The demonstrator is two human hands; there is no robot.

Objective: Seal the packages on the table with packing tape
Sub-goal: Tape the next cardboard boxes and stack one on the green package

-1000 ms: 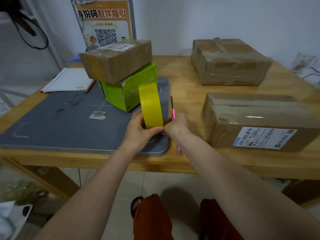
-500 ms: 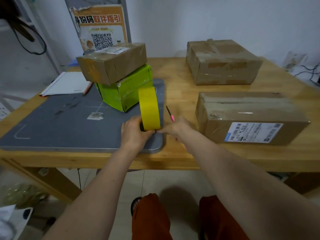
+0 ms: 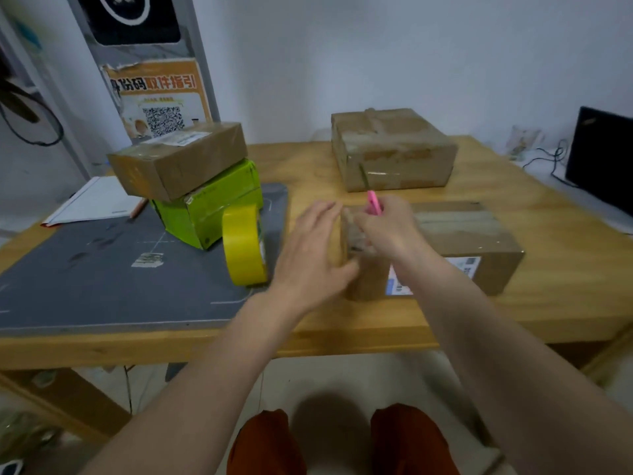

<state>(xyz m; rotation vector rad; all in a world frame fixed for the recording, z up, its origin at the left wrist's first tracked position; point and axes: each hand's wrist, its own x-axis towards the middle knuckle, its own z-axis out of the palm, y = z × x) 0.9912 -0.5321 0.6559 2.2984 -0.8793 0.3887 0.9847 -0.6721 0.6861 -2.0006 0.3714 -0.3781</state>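
Note:
A yellow tape roll [image 3: 244,245] stands on edge on the grey mat [image 3: 102,275], free of both hands. My left hand [image 3: 313,255] is open, fingers spread, its thumb against the left end of a long brown box [image 3: 479,241] with a white label. My right hand [image 3: 387,228] rests on that box's near left corner and grips a pink-handled cutter [image 3: 373,200] that points up and away. A strip of clear tape seems to lie under my right fingers at the box end. A second brown box [image 3: 390,149] sits behind.
A brown box [image 3: 178,159] lies stacked on a green box [image 3: 209,207] at the mat's back. A white notebook [image 3: 92,200] is at far left. A dark monitor [image 3: 599,156] and cables stand at far right. The wooden table's [image 3: 342,337] front edge is near me.
My left hand let go of the yellow tape roll, which now stands alone on the mat. Both hands moved right to the left end of the long labelled box. The camera tilted up.

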